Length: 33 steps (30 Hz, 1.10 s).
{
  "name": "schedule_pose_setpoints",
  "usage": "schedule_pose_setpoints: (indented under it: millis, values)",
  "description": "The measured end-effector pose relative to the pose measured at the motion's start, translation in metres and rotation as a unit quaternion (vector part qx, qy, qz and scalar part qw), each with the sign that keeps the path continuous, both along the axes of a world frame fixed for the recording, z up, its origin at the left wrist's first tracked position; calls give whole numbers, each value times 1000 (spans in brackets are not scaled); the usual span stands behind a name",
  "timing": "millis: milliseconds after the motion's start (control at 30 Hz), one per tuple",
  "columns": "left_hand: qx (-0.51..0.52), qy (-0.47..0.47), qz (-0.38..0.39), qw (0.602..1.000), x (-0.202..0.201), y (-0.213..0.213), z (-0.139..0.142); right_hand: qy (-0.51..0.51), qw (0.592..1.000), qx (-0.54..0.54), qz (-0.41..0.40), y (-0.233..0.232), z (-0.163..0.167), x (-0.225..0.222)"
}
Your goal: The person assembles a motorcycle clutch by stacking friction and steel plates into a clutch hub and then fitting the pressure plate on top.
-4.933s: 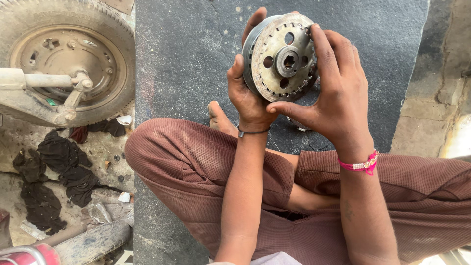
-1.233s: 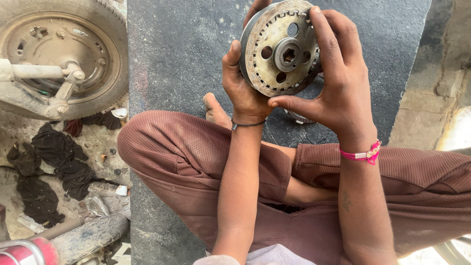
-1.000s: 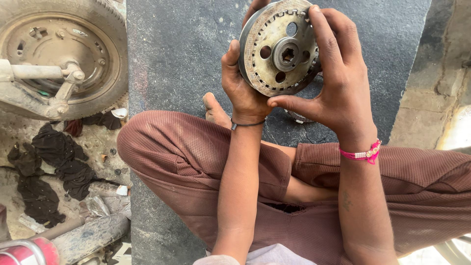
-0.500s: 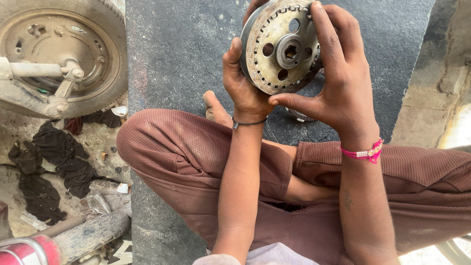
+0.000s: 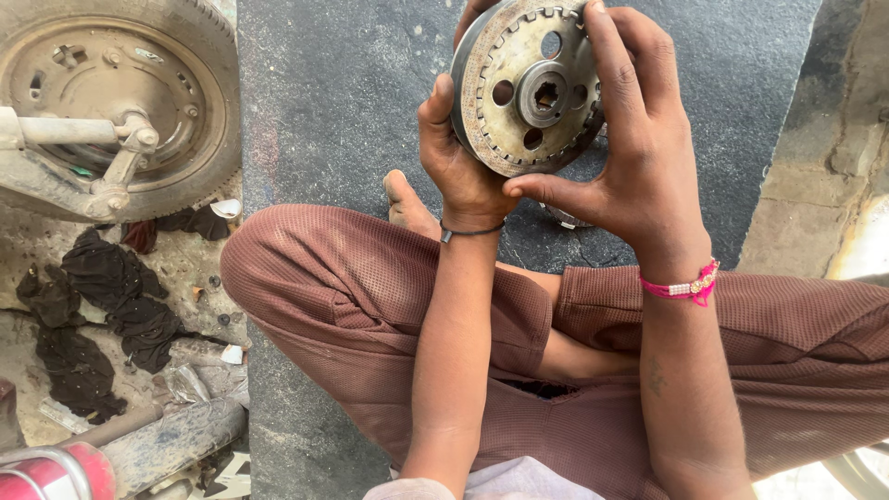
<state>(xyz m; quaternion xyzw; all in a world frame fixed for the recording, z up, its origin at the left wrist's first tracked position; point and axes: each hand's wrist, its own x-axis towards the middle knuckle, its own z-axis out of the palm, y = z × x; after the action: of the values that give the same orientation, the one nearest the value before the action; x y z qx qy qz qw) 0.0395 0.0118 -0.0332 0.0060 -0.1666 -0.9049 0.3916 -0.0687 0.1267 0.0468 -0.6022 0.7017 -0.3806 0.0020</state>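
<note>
Left hand (image 5: pixel 454 157): grips the left rim of a round, toothed grey metal disc (image 5: pixel 528 88).
Right hand (image 5: pixel 630 148): clamps its right edge.

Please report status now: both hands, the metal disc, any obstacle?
Left hand and right hand both grip round metal disc. Disc held up over dark mat, toothed face toward camera. Nothing in the way.

Wheel (image 5: pixel 111 102) left of toothed disc (image 5: pixel 528 88)

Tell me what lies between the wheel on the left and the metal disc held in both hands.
In the head view, only bare dark mat lies between the wheel and the metal disc; nothing rests on that stretch.
</note>
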Motion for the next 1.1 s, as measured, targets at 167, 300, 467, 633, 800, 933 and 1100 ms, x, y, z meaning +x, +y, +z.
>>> schedule_pose_setpoints:
  millis: [167,300,467,633,800,933,1100]
  values:
    - [-6,24,-14,1000,0,-1,2,3,1000,5,-4,-1,0,1]
    - [2,43,-34,998,-1,-3,4,5,1000,-2,-5,-2,0,2]
    - [0,32,-28,999,2,-2,5,2,1000,1,-6,-1,1,5]
    - [-13,34,-16,999,3,-2,6,1,1000,6,-9,-1,1,5]
    - [-20,16,-4,1000,2,0,9,3,1000,7,-6,0,1,3]
    - [-35,21,-4,999,2,-1,9,4,1000,3,-2,0,1,3]
    - [-26,-11,16,999,5,-2,8,7,1000,2,0,-2,1,2]
